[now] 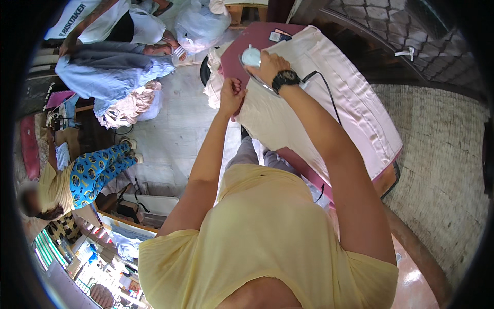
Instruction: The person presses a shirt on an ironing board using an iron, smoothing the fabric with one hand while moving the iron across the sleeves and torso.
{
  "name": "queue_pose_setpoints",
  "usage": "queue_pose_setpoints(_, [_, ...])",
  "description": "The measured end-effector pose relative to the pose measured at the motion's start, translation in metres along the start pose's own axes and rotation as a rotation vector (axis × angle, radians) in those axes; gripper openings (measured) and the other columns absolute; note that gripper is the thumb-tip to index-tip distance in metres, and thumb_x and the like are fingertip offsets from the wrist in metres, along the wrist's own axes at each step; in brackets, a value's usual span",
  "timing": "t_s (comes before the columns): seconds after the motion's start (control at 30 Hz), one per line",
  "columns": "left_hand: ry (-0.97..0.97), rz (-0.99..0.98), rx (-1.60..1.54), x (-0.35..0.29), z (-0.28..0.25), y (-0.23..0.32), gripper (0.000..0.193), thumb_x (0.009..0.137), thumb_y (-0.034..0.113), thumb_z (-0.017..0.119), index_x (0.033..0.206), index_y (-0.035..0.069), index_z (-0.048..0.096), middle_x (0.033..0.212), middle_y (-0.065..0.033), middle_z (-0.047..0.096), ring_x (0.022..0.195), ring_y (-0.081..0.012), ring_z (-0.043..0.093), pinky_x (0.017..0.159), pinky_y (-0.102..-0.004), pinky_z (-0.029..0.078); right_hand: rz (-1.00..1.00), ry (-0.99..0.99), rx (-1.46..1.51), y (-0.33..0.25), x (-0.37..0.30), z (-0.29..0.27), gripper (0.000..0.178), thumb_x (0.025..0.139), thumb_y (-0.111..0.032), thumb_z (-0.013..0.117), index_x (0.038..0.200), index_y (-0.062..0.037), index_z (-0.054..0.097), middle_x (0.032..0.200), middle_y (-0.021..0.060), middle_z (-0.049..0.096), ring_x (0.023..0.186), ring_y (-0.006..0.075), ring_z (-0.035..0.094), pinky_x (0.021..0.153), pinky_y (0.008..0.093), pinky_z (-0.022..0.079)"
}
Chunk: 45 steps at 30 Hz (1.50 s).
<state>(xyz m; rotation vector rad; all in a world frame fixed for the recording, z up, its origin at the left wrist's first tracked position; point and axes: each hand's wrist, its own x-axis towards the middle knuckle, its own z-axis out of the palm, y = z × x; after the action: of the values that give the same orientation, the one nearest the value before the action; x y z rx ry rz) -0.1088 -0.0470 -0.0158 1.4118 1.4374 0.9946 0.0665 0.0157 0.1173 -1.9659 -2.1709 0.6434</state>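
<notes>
My right hand (271, 68), with a black watch on its wrist, is wrapped round the handle of a clothes iron (251, 56). The iron has a pale blue-white body and rests near the far left edge of a cream cloth (298, 116). That cloth lies spread over a maroon padded table (237, 51). At the table's left edge my left hand (233, 96) is closed, fingers curled together; whatever lies inside them is hidden. Cream fabric hangs beside this hand. A black cord (333, 98) runs from the iron across the cloth.
Small cards (279, 35) lie at the table's far end. On the left, a person handles blue cloth (110, 72) above piled garments. Another person in patterned blue trousers (98, 170) is farther down the left side. A plastic bag (200, 26) stands beyond; a metal grille (381, 26) is at far right.
</notes>
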Motion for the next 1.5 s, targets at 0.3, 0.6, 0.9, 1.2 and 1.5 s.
queue_pose_setpoints(0.3, [-0.034,0.019,0.020,-0.004,-0.008,0.001,0.036,0.074,0.004,0.080,0.098,0.006,0.054,0.084,0.0014,0.053,0.072,-0.0082,0.050,0.068,-0.0221,0.046,0.084,-0.004,0.040,0.043,-0.109,-0.008,0.061,0.075,-0.058,0.070,0.109,-0.0078,0.065,0.097,0.0214,0.069,0.095,0.0380,0.067,0.081,0.0486,0.053])
queue_pose_setpoints(0.6, [-0.062,0.002,0.001,-0.001,-0.003,-0.008,0.035,0.073,0.003,0.079,0.099,0.005,0.055,0.085,0.0000,0.056,0.073,-0.0100,0.052,0.069,-0.0233,0.048,0.157,0.077,0.082,0.096,-0.240,0.008,0.057,0.079,-0.052,0.072,0.104,-0.0025,0.059,0.080,0.0201,0.068,0.074,0.0369,0.068,0.062,0.0460,0.053])
queue_pose_setpoints(0.9, [-0.083,-0.076,-0.219,0.007,-0.016,-0.024,0.014,0.095,0.015,0.063,0.103,0.005,0.058,0.086,0.0026,0.054,0.078,-0.0066,0.050,0.072,-0.0222,0.043,0.101,0.113,0.212,0.011,-0.081,0.025,0.073,0.069,-0.066,0.071,0.104,-0.0017,0.064,0.096,0.0206,0.070,0.090,0.0363,0.069,0.078,0.0491,0.054])
queue_pose_setpoints(1.2, [-0.142,0.314,0.562,-0.006,0.001,0.005,0.034,0.085,0.027,0.075,0.090,-0.001,0.057,0.074,-0.0078,0.054,0.067,-0.0222,0.051,0.065,-0.0340,0.045,0.213,0.126,0.165,0.123,-0.280,0.010,0.067,0.070,-0.064,0.069,0.104,-0.0066,0.069,0.099,0.0182,0.070,0.092,0.0327,0.068,0.083,0.0462,0.053])
queue_pose_setpoints(1.5, [-0.095,0.177,0.151,-0.014,0.003,-0.004,0.029,0.089,0.014,0.068,0.102,-0.004,0.050,0.097,-0.0147,0.062,0.084,-0.0210,0.058,0.075,-0.0321,0.047,0.267,0.250,-0.120,0.247,-0.471,-0.022,0.073,0.071,-0.068,0.070,0.108,-0.0054,0.065,0.073,0.0156,0.068,0.066,0.0321,0.068,0.061,0.0433,0.055])
